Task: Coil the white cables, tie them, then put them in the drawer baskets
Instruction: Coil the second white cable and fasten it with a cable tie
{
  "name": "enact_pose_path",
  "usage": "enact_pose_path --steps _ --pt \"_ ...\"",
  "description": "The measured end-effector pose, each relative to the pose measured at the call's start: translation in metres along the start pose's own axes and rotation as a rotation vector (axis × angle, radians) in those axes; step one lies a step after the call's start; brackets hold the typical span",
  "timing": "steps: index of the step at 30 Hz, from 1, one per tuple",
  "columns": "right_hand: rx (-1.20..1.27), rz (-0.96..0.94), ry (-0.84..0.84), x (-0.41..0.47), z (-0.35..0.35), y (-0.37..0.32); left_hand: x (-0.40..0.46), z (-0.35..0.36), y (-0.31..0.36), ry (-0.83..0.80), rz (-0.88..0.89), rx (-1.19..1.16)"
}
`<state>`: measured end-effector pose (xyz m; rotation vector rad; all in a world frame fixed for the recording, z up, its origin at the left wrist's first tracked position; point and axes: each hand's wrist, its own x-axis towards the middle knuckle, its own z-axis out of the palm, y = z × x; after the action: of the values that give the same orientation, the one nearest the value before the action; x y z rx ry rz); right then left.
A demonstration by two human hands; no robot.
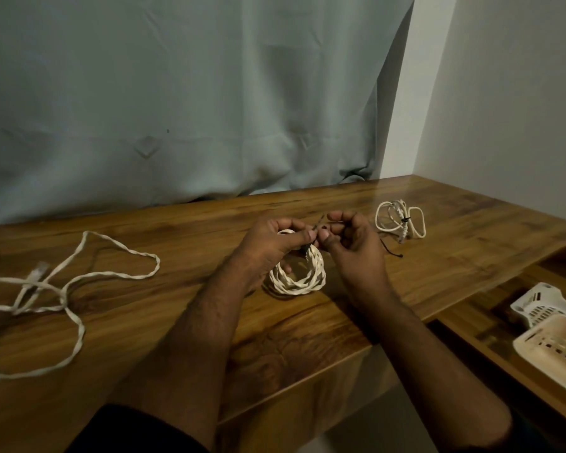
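A coiled white twisted cable [299, 276] stands on the wooden table [340, 322] between my hands. My left hand [272, 243] holds the coil's top and pinches a thin black tie [311, 237] at it. My right hand [353, 243] pinches the same tie from the other side. A tied white cable bundle [401, 220] lies to the right, further back. A loose uncoiled white cable [79, 279] with a clear plug sprawls over the table's left part. Two white slotted baskets [549, 351] sit in the open drawer at the lower right.
Another black tie [392, 251] lies on the table just right of my right hand. A grey-green curtain [177, 109] hangs behind the table, with a white wall [504, 109] to the right. The drawer's wooden front edge [504, 364] runs along the right side.
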<state>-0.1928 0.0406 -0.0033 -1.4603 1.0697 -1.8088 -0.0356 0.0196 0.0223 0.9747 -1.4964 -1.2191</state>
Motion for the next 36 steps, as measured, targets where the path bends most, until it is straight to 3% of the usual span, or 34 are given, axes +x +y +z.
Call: enact_pose_path --steps 24,36 --pt "0.008 -0.048 -0.034 0.001 -0.002 -0.002 -0.007 -0.002 0.012 -0.223 -0.075 -0.124" --pt "-0.053 -0.134 -0.037 -0.001 0.001 -0.003 0.002 -0.005 0.007 -0.247 -0.27 -0.304"
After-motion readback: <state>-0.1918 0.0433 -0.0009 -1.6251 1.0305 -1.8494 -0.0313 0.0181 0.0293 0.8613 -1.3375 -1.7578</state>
